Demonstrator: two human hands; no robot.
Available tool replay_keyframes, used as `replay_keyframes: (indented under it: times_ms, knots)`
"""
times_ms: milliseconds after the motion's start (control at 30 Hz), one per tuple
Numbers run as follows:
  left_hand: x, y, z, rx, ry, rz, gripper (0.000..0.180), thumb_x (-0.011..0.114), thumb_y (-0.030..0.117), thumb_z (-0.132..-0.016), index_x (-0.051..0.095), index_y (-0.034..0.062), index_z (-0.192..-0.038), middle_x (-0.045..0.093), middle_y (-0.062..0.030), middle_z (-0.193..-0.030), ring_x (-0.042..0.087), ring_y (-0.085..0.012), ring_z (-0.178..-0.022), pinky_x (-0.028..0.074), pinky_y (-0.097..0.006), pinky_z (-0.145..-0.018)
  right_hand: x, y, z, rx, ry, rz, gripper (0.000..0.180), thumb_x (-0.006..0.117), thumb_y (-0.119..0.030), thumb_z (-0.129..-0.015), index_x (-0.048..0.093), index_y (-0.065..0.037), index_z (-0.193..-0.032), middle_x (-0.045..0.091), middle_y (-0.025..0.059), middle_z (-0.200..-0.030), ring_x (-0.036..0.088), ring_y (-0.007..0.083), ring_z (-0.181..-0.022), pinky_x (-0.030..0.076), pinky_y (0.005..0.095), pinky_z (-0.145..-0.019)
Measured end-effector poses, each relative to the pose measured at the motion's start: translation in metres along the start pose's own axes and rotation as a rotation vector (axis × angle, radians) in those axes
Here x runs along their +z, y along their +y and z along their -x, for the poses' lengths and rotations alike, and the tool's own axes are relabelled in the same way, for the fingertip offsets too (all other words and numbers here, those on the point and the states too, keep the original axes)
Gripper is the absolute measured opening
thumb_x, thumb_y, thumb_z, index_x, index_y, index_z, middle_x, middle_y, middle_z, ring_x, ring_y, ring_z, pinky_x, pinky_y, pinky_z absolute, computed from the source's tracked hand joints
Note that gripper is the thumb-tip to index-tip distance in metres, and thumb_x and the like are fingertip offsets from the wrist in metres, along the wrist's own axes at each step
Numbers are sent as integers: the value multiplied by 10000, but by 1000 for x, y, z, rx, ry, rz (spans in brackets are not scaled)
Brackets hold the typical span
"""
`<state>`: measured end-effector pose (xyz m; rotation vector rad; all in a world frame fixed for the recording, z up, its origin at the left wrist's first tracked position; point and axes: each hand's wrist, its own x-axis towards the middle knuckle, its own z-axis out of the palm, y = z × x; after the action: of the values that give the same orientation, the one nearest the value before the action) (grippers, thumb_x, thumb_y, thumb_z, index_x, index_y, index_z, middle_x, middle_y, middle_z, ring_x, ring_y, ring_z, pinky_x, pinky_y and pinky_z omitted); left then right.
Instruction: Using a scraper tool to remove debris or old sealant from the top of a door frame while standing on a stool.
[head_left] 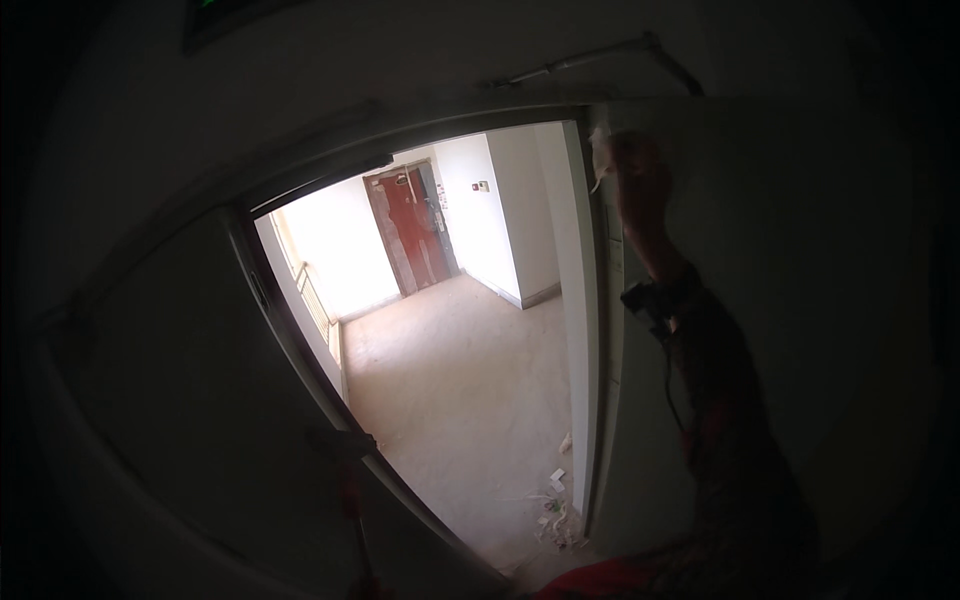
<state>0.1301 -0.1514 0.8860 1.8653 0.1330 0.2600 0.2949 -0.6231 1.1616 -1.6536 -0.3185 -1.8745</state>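
Note:
My right hand (640,180) is raised to the top right corner of the doorway, its fingers closed around a thin whitish scrap (600,165), perhaps paper or film. The scrap lies against the frame's upper corner, and a narrow pale end hangs from it. A dark device with a cable is strapped to my right wrist. At the lower left a dark shape (345,442) with red patches below it stands against the door's edge. Deep shadow hides what it is, and my left hand cannot be made out there.
The dark door frame (590,330) surrounds a bright hallway floor (450,390). A worn red door (410,230) stands at its far end, a railing (315,300) on the left. Small white litter (558,525) lies by the right jamb. A metal closer arm (570,65) juts out overhead.

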Motion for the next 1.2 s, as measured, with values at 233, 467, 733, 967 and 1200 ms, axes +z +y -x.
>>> replay_keyframes:
  times_ms: [233, 467, 733, 967, 1200]
  knots:
    - [-1, 1, 11, -64, 47, 41, 131, 589, 129, -760, 499, 39, -727, 391, 41, -607, 354, -71, -555, 311, -240, -472, 51, 18, -50, -472, 80, 359, 229, 626, -266, -756, 587, -42, -732, 606, 81, -721, 581, 221, -665, 459, 327, -604]
    - [17, 1, 10, -57, 22, 33, 141, 584, 138, -769, 494, 48, -709, 386, 42, -600, 355, -73, -548, 308, -245, -478, 53, 23, -106, -418, -312, 955, 263, 576, -343, -770, 575, -82, -745, 599, 109, -693, 598, 234, -687, 442, 352, -578]
    - [20, 3, 8, -43, 26, 36, 160, 576, 152, -776, 490, 40, -701, 383, 37, -591, 348, -77, -542, 304, -249, -477, 30, 82, -144, -555, -370, 698, 260, 513, -253, -821, 553, -107, -1033, 601, 123, -829, 578, 263, -775, 456, 360, -718]
    - [24, -9, 0, -50, 10, 32, 199, 582, 198, -785, 505, 31, -710, 398, 32, -575, 359, -70, -515, 298, -246, -444, -10, 100, -158, -731, 23, 959, 216, 611, -187, -717, 604, -61, -892, 587, 138, -903, 552, 286, -888, 440, 371, -779]
    - [38, -6, -6, -17, -58, 129, 274, 583, 294, -796, 507, 53, -691, 398, 48, -561, 355, -55, -479, 285, -229, -415, -3, 83, -168, -387, -461, 1092, 294, 639, -244, -690, 571, -24, -873, 558, 155, -909, 532, 312, -878, 428, 401, -768]
